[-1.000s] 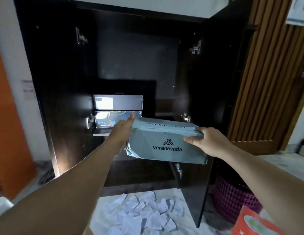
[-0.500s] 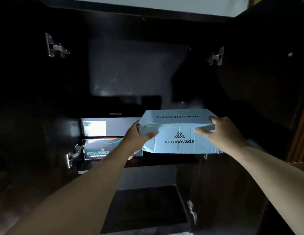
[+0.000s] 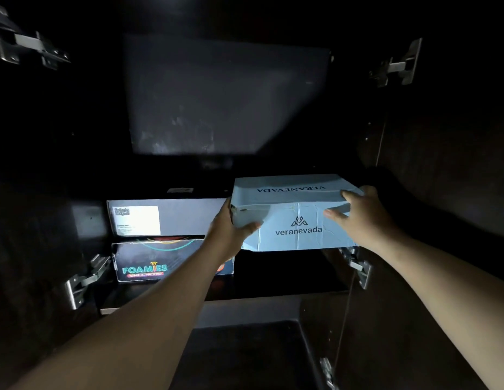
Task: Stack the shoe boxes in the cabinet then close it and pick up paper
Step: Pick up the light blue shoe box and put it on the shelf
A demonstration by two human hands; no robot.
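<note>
The pale blue shoe box is gripped at both ends by the left hand and right hand; the cabinet interior is largely lost in darkness.

the veranevada box at 3 o'clock is pale blue with dark lettering and a dark logo. at 9 o'clock, the upper box is grey with a white label; the foamies box beneath is black with teal letters and a red strip.
</note>
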